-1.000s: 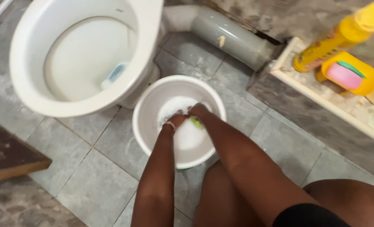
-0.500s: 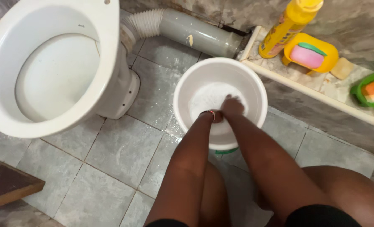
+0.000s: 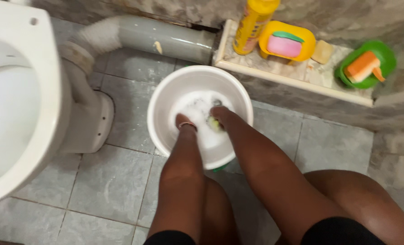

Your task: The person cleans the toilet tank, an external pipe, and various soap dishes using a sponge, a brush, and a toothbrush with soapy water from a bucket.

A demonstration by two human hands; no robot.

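Crouched over the round white plastic bucket (image 3: 165,97), both forearms reaching down into it from the near rim. Left hand (image 3: 184,121) sunk in the white soap foam (image 3: 197,106) just inside the near wall, a thin band at the wrist, fingers buried, so spread or curl cannot be told. Right hand (image 3: 219,113) just beside it toward the bucket's middle, fingers curled down onto a small yellow-green scrubbing sponge (image 3: 214,123), only a sliver of it showing between the two hands, long axis not readable. Nearer to the sponge: the right. Left of the bucket, a white ceramic toilet bowl (image 3: 47,104). Beyond the bucket, a grey plastic drain pipe (image 3: 165,40) and a yellow plastic bottle (image 3: 252,27) on a ledge
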